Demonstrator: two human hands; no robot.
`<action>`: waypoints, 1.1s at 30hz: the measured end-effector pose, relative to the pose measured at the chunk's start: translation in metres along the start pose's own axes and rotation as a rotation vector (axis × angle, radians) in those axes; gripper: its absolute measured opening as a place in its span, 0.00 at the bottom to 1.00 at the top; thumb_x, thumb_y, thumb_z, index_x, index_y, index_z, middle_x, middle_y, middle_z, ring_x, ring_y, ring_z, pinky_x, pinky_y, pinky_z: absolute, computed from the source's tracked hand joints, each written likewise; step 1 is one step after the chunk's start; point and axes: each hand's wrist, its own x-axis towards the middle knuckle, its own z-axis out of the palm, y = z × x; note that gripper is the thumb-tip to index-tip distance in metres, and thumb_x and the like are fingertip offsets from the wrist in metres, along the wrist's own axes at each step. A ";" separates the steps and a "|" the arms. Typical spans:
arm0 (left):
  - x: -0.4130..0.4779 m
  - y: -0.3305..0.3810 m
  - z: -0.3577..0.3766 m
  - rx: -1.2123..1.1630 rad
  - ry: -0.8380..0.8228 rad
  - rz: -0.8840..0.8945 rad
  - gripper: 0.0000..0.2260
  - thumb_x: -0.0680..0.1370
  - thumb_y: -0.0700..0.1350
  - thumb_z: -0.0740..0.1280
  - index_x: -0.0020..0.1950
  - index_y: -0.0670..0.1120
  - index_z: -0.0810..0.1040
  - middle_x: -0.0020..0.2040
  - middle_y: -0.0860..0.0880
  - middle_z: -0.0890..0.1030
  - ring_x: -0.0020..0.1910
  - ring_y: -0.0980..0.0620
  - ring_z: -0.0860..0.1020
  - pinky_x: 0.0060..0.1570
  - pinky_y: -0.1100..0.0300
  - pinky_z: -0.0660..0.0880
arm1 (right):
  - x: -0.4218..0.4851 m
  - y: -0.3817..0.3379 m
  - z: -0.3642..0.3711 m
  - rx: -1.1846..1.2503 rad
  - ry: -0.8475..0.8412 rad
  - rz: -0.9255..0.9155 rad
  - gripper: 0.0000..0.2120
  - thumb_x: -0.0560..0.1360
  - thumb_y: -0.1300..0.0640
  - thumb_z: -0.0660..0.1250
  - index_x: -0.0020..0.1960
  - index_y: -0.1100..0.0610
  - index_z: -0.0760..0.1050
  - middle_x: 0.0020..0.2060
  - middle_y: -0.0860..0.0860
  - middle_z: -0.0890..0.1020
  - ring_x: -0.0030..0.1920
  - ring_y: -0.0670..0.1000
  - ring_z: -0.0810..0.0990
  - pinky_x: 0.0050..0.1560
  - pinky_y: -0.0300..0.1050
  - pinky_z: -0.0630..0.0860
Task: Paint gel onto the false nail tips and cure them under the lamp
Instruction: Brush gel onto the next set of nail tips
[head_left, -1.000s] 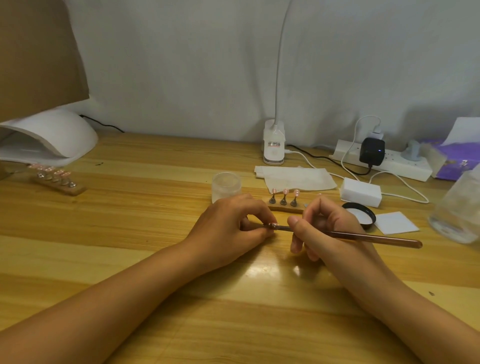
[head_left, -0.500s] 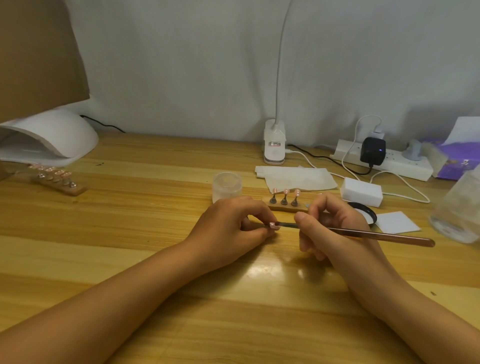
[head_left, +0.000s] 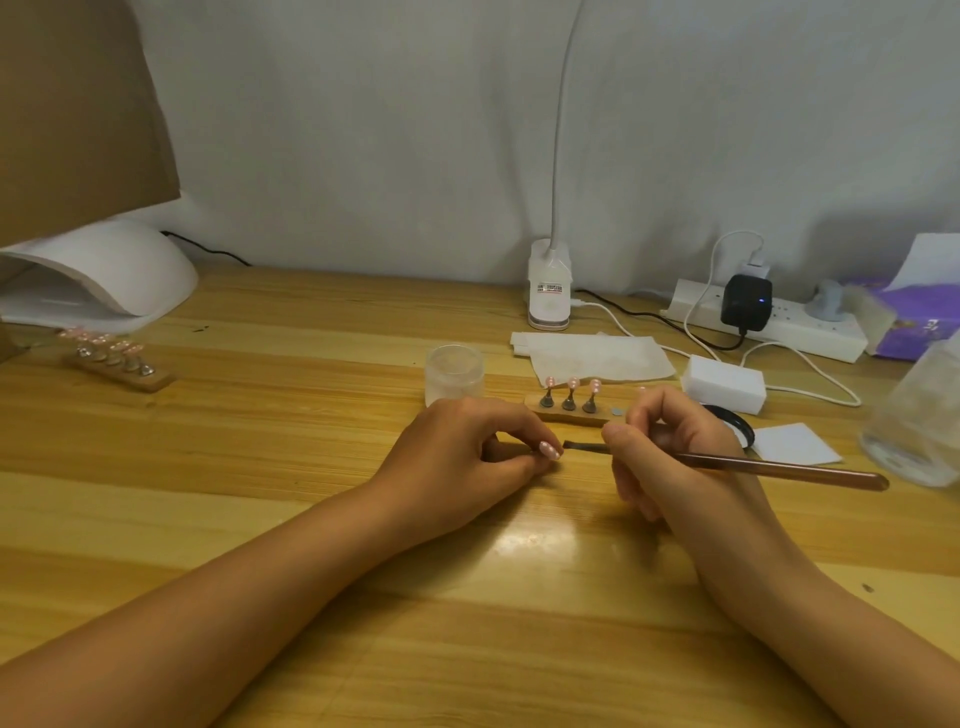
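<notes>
Currently the pink false nail tip (head_left: 549, 450) is pinched at the fingertips of the left hand (head_left: 467, 457), just in front of the wooden stand (head_left: 569, 411) that carries three more tips. The left hand lies low on the table (head_left: 291, 499), fingers curled. The right hand (head_left: 675, 457) grips the brush (head_left: 779, 468) pen-style, bristles level, just short of the tip and not touching. A frosted jar (head_left: 453, 373) sits just left of the stand. The white cure lamp (head_left: 104, 275) is far left of the stand, at the table edge. Bare wood lies open in front of the stand; cables and a power strip (head_left: 810, 325) crowd behind-right.
</notes>
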 end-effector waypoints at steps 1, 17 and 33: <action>0.000 0.000 0.000 0.000 0.000 -0.003 0.06 0.76 0.48 0.73 0.51 0.57 0.85 0.45 0.61 0.84 0.35 0.57 0.79 0.36 0.61 0.74 | 0.000 -0.001 0.000 0.024 0.002 0.005 0.07 0.77 0.58 0.66 0.43 0.60 0.71 0.25 0.50 0.77 0.24 0.43 0.72 0.25 0.32 0.67; -0.001 0.001 -0.001 0.046 0.004 0.010 0.08 0.77 0.45 0.71 0.54 0.57 0.85 0.47 0.63 0.80 0.32 0.61 0.72 0.34 0.69 0.65 | -0.001 -0.002 -0.001 0.047 -0.070 -0.012 0.04 0.75 0.63 0.67 0.45 0.59 0.72 0.30 0.50 0.79 0.27 0.43 0.74 0.27 0.36 0.71; 0.000 0.000 -0.001 0.019 0.000 0.022 0.05 0.75 0.45 0.73 0.47 0.53 0.80 0.44 0.61 0.82 0.35 0.58 0.78 0.35 0.62 0.73 | 0.001 0.000 0.002 -0.101 -0.134 -0.012 0.06 0.74 0.60 0.70 0.45 0.57 0.73 0.35 0.51 0.83 0.32 0.42 0.80 0.29 0.30 0.72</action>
